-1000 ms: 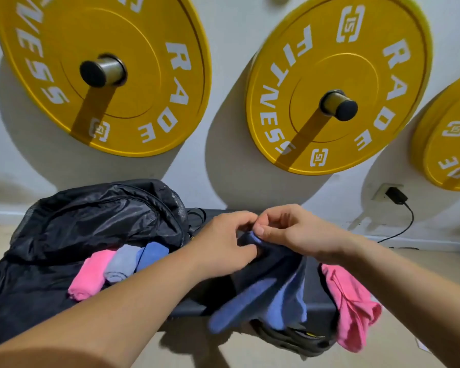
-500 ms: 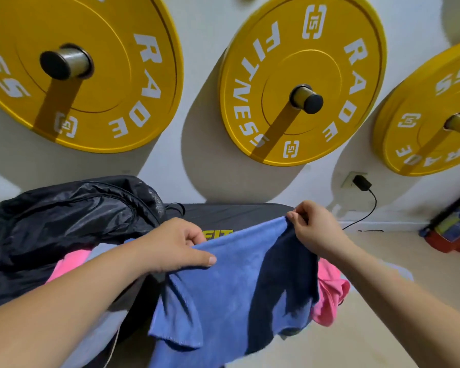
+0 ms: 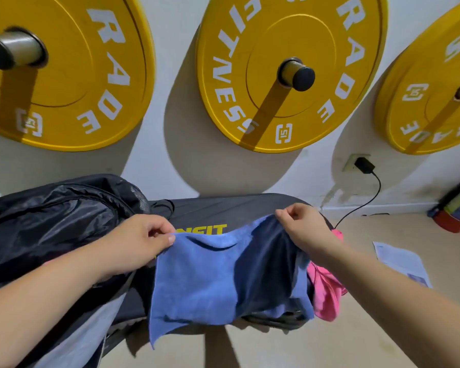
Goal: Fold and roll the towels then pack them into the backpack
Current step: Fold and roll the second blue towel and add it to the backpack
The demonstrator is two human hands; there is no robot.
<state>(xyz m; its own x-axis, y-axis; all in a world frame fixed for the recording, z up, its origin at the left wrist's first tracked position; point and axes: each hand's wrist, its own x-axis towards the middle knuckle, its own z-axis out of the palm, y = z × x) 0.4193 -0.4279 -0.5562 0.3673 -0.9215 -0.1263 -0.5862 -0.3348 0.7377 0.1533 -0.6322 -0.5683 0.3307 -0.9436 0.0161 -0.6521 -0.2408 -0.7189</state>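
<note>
- Spreading step: left hand [image 3: 141, 245] and right hand [image 3: 300, 229] each pinch a top corner of the blue towel [image 3: 205, 277], which hangs between them.
- Next, likely: lay it flat on the bench [image 3: 223, 208] beyond the hands and fold.
- The backpack [image 3: 51, 221] crowds the left hand; a pink towel [image 3: 327, 293] lies below the right wrist.

Yellow plates [image 3: 64, 75] [image 3: 316, 35] [image 3: 422, 107] three, backpack [image 3: 64, 208] one, blue towel [image 3: 197, 274] one, pink towel [image 3: 327, 296] one — perhaps two, bunched.
</note>
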